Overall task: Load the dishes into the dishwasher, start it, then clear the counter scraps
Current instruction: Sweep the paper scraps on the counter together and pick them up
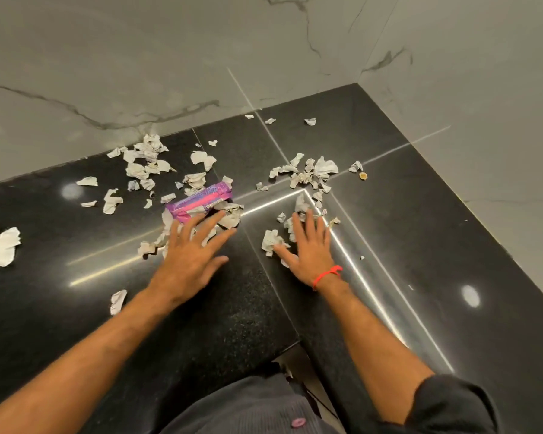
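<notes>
Counter (201, 324) stone, black and glossy, runs into a corner where two pale marbled walls (170, 57) meet at the upper right; its back edge climbs along the wall from the left, and its right edge slants down the other wall. The near edge steps in just ahead of my body, leaving a notch where my dark shirt (251, 408) shows. Bare polished stone lies open between my forearms and off to the lower right, where only ceiling lights reflect.

Both my hands lie flat, fingers spread and straight, gripping nothing. My left hand (188, 252) presses down with its fingertips on crumpled paper and on the near end of a purple and pink wrapper (198, 200), which lies slanted among the litter. My right hand (308, 249), a red thread (326, 275) round its wrist, rests on another small cluster of paper, thumb touching a crumpled piece at its left.

The paper scraps (148, 161) are torn, whitish-grey and wrinkled, scattered in loose groups: one heap near the back wall at the left, another (311, 173) beyond my right fingers, a few specks close to the corner, one stray bit (118, 301) beside my left wrist. A larger white torn sheet (0, 245) sits at the far left edge. A small tan crumb (363, 176) lies just right of the far heap.
</notes>
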The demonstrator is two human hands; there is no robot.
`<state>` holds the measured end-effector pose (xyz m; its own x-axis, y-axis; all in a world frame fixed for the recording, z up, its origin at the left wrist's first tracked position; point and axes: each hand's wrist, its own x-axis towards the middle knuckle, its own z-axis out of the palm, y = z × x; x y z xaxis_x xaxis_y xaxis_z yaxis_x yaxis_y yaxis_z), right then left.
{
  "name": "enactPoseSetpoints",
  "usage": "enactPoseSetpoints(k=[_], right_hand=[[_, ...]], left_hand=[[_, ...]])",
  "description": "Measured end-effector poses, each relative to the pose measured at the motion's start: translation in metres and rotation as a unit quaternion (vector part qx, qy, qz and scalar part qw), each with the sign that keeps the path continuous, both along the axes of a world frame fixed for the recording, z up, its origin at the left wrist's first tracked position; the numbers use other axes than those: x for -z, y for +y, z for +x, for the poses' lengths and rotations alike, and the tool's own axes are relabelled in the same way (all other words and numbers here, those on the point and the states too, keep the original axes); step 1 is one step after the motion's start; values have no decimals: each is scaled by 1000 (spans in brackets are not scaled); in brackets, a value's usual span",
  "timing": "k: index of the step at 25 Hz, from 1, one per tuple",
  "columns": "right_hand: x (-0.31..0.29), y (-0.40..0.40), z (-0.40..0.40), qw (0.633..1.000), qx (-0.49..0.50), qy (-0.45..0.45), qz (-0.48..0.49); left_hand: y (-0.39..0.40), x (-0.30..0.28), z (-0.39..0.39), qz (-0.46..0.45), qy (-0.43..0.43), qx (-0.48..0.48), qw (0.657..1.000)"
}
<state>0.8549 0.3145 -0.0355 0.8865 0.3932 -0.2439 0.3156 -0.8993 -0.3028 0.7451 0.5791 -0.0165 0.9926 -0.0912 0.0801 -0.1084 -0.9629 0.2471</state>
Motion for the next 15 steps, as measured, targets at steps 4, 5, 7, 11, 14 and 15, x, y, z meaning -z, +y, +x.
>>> enactPoseSetpoints(k=[4, 5, 7, 11, 14, 15], right_hand=[[-9, 46, -25, 983, -75, 70, 155], [-14, 38, -25, 969, -39, 66, 233], [-18, 2, -23, 948, 53, -7, 314], [-5, -95, -27, 955, 201, -71, 205], [6, -121, -41, 979, 197, -28, 34], [6, -115, -46, 985, 172, -26, -10]], left_hand=[[-82, 4, -16, -96, -1, 50, 994], [-99, 6, -12, -97, 19, 49, 994], [-118, 13, 0, -60, 69, 45, 995], [-113, 27, 16, 86, 109, 104, 985], [-77, 33, 5, 124, 107, 33, 986], [-60, 34, -2, 122, 97, -5, 988]])
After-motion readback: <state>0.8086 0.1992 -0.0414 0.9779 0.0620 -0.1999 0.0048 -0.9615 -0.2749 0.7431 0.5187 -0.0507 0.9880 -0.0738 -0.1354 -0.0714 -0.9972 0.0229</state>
